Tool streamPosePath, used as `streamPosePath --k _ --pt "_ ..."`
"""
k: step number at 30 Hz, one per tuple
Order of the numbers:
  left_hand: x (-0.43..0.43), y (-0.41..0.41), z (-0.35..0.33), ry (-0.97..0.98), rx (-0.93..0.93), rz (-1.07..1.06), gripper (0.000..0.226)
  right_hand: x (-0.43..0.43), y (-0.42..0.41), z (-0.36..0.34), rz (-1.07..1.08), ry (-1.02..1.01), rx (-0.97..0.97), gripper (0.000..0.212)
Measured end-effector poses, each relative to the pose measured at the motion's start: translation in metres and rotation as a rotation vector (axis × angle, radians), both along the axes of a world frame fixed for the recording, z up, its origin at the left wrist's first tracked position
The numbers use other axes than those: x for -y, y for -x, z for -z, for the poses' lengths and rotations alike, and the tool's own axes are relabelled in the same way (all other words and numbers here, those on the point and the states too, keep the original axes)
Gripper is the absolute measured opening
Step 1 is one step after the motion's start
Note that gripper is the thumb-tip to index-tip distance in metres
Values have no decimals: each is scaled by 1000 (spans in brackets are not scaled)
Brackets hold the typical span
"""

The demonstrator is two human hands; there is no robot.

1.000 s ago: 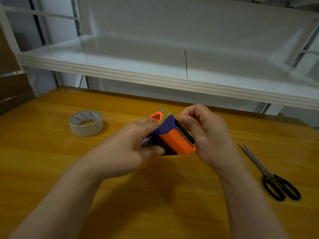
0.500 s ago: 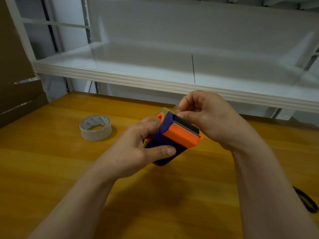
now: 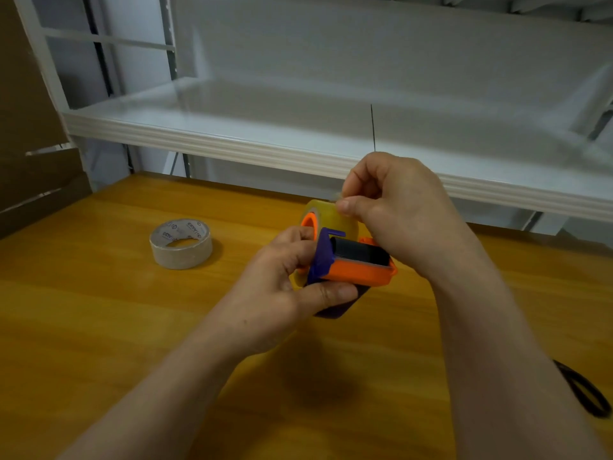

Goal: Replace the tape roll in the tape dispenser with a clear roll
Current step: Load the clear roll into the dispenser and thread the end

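An orange and purple tape dispenser (image 3: 356,270) is held above the wooden table, with my left hand (image 3: 282,287) gripping its body from the left. A clear, yellowish tape roll (image 3: 333,219) sits on the dispenser's orange hub. My right hand (image 3: 394,207) is above the roll, thumb and forefinger pinched on the loose end of the tape at the roll's top. A second roll (image 3: 180,244), whitish with printed text on its core, lies flat on the table to the left.
The wooden table (image 3: 99,327) spreads under both arms. Black scissors (image 3: 583,393) lie at the right edge, partly cut off. A white metal shelf (image 3: 232,144) overhangs the table's back. Brown cardboard (image 3: 30,161) stands at the far left.
The dispenser has tilted so its black roller and the clear roll show. My right hand rose from the dispenser's blade edge to the top of the roll and pinched the tape end.
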State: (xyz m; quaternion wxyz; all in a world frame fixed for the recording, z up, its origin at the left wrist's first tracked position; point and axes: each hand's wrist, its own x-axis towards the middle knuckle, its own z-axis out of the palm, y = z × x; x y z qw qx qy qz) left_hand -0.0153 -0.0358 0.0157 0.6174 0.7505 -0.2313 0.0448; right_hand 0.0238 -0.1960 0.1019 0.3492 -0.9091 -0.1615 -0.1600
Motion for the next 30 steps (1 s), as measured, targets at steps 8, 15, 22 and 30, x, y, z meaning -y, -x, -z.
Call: streamPosePath --k 8,15,22,30 --pt "-8 -3 -3 11 12 -38 28 -3 9 -4 -114 46 -7 17" --pt "-15 -5 -6 -15 61 -62 28 -2 12 -8 -127 41 38 18" --pt "-15 -3 -6 -139 110 -107 26 1 14 -11 -187 143 -6 20" --pt "-17 -4 -7 -210 188 -165 33 -4 12 -7 -143 38 88 21"
